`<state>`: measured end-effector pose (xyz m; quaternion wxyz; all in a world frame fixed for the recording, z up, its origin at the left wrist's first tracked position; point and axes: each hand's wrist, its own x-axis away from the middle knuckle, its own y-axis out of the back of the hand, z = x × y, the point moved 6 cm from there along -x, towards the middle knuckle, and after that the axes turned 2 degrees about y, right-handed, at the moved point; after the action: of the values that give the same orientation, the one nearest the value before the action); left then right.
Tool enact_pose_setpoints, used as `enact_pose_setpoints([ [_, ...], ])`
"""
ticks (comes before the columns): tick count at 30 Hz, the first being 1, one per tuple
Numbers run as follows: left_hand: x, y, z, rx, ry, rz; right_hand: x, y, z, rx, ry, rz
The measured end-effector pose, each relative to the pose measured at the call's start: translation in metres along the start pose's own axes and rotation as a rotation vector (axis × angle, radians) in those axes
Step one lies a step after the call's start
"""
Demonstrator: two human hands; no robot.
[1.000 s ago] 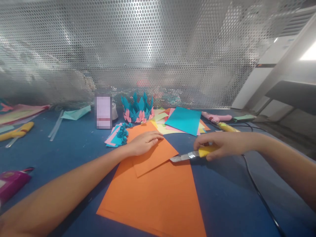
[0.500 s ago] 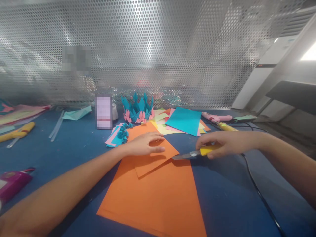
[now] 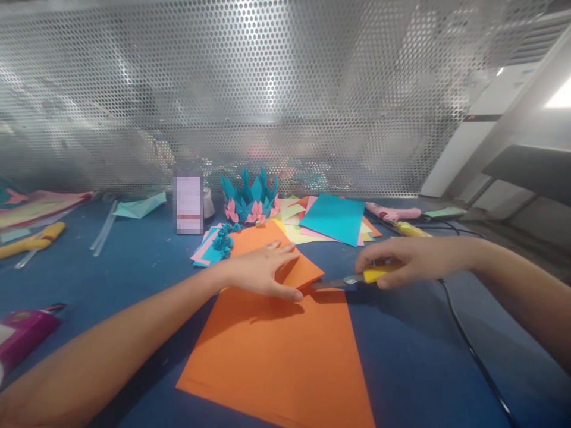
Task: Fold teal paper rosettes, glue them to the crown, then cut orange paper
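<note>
My left hand (image 3: 263,270) lies with spread fingers over a smaller folded piece of orange paper (image 3: 307,268), its thumb reaching toward me. Under that piece is a larger orange sheet (image 3: 285,356) on the blue table. A yellow-handled utility knife (image 3: 375,273) is in my right hand (image 3: 404,261), held between thumb and fingers. Its blade points left and its tip meets the right edge of the folded paper, above the big sheet. My left hand hides part of the folded piece.
Behind the paper stands a blue-and-pink paper crown (image 3: 252,199). Coloured sheets (image 3: 334,217) and a pink glue gun (image 3: 392,213) lie to its right. A black cable (image 3: 468,345) runs down the right side. Left are yellow scissors-like handles (image 3: 40,239) and a magenta object (image 3: 27,333).
My left hand has slid slightly toward me, thumb lower. The folded piece's near corner, visible before, no longer shows. My right hand and the knife have barely moved.
</note>
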<state>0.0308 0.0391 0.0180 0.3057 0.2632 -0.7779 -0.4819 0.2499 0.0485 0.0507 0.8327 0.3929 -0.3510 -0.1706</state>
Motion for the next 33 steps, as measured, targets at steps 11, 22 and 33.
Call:
enact_pose_setpoints([
  [11, -0.001, 0.001, 0.003, 0.052, 0.011, 0.024, -0.001, -0.002, 0.009, 0.041, 0.01, -0.013],
  [22, -0.005, 0.002, -0.001, 0.068, -0.041, -0.083, -0.011, -0.018, 0.038, 0.242, -0.106, -0.139],
  [33, -0.014, -0.007, 0.008, -0.177, 0.05, -0.237, -0.013, -0.032, 0.056, 0.334, -0.111, -0.226],
])
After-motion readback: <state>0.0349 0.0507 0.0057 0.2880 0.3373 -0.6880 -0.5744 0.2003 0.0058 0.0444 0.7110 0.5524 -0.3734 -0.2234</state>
